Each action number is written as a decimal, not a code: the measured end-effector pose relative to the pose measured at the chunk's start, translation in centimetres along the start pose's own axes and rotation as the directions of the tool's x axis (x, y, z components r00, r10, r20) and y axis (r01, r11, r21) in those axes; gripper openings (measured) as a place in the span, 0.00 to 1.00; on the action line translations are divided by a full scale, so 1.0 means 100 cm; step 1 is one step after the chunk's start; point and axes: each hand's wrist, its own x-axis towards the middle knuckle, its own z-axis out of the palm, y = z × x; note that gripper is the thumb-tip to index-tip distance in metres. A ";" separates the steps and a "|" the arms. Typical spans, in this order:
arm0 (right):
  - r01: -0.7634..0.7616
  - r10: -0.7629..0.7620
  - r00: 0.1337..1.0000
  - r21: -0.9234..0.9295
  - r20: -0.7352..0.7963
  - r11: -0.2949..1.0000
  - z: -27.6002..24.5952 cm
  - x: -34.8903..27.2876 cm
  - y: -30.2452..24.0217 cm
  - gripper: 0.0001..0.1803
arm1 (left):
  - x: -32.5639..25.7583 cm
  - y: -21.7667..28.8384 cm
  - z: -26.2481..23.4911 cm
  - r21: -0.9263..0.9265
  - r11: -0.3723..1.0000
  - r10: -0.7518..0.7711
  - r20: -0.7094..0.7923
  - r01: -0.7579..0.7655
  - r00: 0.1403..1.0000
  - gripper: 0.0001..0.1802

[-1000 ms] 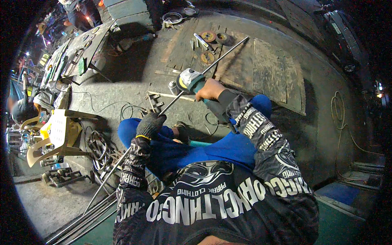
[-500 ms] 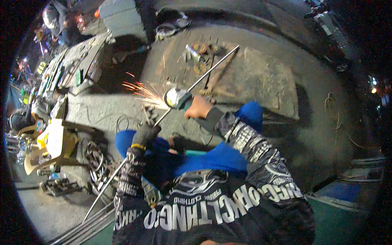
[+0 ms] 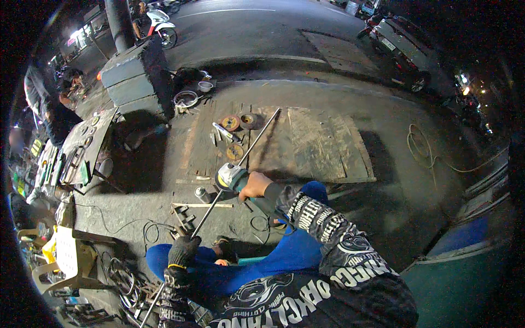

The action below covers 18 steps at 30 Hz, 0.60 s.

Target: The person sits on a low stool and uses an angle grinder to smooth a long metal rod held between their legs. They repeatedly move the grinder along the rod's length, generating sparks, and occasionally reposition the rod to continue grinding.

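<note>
Your gloved left hand (image 3: 183,251) grips the rod (image 3: 257,140), its far end over the board (image 3: 328,142); your right hand (image 3: 256,186) clasps the grinder (image 3: 234,176) across it. A slack left grip could cause kickback.

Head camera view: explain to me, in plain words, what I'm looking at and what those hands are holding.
There is no robot here, just a person's two hands, seen from a wide fisheye camera worn on the head, which makes straight edges bend. The gloved left hand grips a long, thin metal rod. The bare right hand holds a power grinder at the rod; whether its disc touches is unclear. The rod's far end reaches over a wooden board, on which round discs lie.
</note>
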 end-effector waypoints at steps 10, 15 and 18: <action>-0.073 0.073 0.997 -0.007 -0.018 0.997 -0.052 0.048 0.043 0.36 | -0.020 0.041 -0.027 -0.148 0.968 -0.206 0.007 0.204 0.979 0.20; -0.130 0.125 0.989 -0.064 -0.080 0.989 -0.067 0.084 0.064 0.34 | -0.025 0.048 -0.041 -0.053 0.996 -0.068 0.018 0.069 0.998 0.18; -0.173 0.166 0.983 -0.090 -0.078 0.981 -0.076 0.102 0.083 0.32 | -0.030 0.055 -0.042 -0.093 0.978 -0.186 0.035 0.188 0.982 0.19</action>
